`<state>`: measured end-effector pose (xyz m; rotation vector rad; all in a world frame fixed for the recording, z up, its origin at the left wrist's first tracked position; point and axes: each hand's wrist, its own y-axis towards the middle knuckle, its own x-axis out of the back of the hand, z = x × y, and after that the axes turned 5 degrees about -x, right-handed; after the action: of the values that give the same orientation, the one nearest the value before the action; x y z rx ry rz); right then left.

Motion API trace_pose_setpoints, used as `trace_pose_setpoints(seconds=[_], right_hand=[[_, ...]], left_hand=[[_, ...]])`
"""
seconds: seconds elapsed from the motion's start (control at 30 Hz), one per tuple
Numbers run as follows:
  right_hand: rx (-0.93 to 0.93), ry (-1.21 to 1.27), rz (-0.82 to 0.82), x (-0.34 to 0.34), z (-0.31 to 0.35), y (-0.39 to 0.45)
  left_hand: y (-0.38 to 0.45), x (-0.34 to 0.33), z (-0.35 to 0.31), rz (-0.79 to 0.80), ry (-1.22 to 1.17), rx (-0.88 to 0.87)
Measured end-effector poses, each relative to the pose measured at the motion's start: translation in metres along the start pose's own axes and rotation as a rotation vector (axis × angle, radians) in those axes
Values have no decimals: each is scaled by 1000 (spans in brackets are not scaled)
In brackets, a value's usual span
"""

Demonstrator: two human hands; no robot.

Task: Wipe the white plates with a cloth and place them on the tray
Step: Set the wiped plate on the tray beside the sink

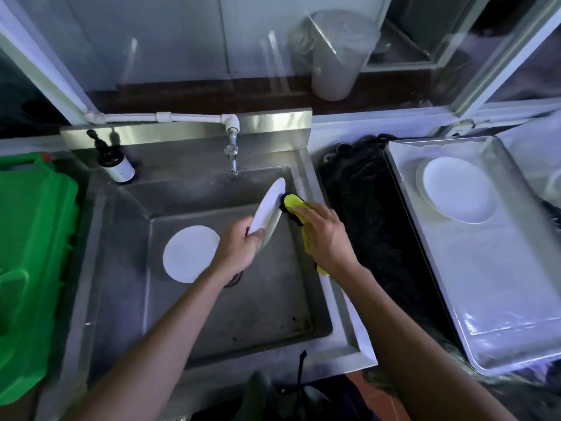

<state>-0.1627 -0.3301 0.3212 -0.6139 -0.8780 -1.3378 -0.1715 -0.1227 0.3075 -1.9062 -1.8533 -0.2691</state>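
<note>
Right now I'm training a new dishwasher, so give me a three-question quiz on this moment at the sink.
1. True or false: the left hand grips the tilted plate.
2. Which hand presses the yellow cloth on that plate?
3. Where does the unwiped plate lie? A) sink B) tray C) green bin

Key: 1 true. 2 the right hand. 3 A; a plate stack already sits on the tray.

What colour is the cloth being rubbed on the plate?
The cloth is bright yellow with a dark edge, seen in the head view.
</note>
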Motion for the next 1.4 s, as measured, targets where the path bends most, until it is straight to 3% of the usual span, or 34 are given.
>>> trace_pose_setpoints(seconds=[0.37, 0.57, 0.73, 0.83, 1.03, 1.4], right_hand=[[-237, 36, -267, 59, -59, -44], [-358, 53, -360, 103, -108, -74], [-390, 70, -418, 145, -170, -102], [-403, 67, -464, 169, -209, -116], [-475, 92, -448, 203, -276, -130], [-409, 128, -399, 232, -333, -135]], left_hand=[[28, -37, -60, 121, 323, -506], [39, -100, -103, 234, 492, -774], [54, -174, -143, 200, 592, -924], [63, -218, -171, 182, 654, -963], [82, -301, -216, 307, 762, -963], [102, -385, -245, 338, 920, -867]])
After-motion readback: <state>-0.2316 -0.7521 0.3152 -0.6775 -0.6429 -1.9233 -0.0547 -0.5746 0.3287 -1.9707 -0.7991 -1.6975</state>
